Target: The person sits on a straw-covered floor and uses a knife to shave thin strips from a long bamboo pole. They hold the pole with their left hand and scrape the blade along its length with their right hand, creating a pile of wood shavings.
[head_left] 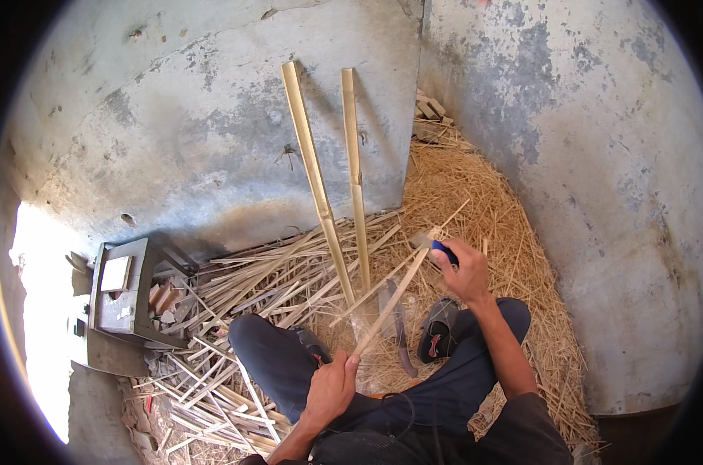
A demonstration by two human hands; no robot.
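Observation:
My left hand (334,385) is closed round the near end of a pale split bamboo strip (394,304), which slants up and away to the right. My right hand (463,271) grips a blue-handled knife (444,252) beside the strip's far end. A greyish blade shows left of the handle, with pale shavings by it; its exact shape and contact with the strip are hard to make out. On the ground between my feet lies a curved, dark blade-like tool (402,339), partly behind the strip.
Two long split bamboo pieces (314,167) (354,163) lean on the wall ahead. Cut strips (281,287) are heaped at left, by a dark wooden box (124,293) holding broken bricks (165,298). Shavings (460,182) pile along the right wall (584,194). My shoes (438,329) flank the work spot.

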